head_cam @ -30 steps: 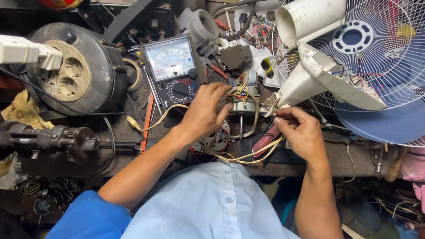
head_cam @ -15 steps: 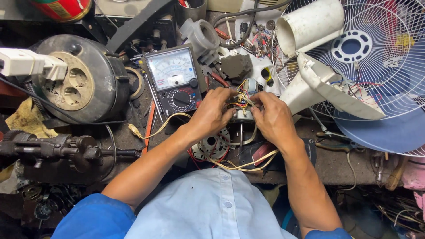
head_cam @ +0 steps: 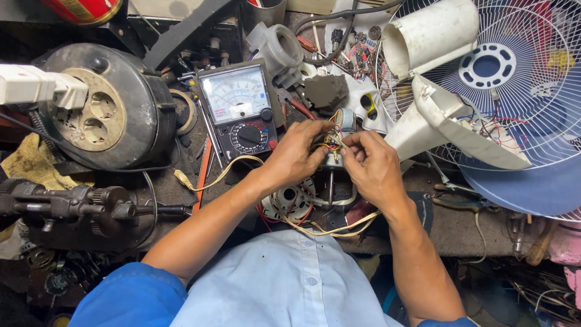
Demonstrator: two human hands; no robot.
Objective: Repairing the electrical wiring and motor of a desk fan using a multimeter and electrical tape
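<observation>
My left hand (head_cam: pixel 296 154) and my right hand (head_cam: pixel 370 166) meet over a small fan motor (head_cam: pixel 330 181) on the workbench. Both pinch a bundle of coloured wires (head_cam: pixel 331 140) at the motor's top, next to a small cylindrical capacitor (head_cam: pixel 345 118). A motor end plate with red wires (head_cam: pixel 290 200) lies under my left wrist. Yellowish cable (head_cam: pixel 330 230) loops below my hands. An analog multimeter (head_cam: pixel 241 109) stands just left of my left hand.
A black cable reel with sockets (head_cam: pixel 103 109) sits at the left, a white plug (head_cam: pixel 36 85) in it. A white fan housing (head_cam: pixel 448 115) and a blue fan with wire guard (head_cam: pixel 520 91) fill the right. A dark vise-like tool (head_cam: pixel 72 206) lies lower left.
My right hand has moved left from beside the fan housing to the motor's wires, joining my left hand. The view has shifted slightly.
</observation>
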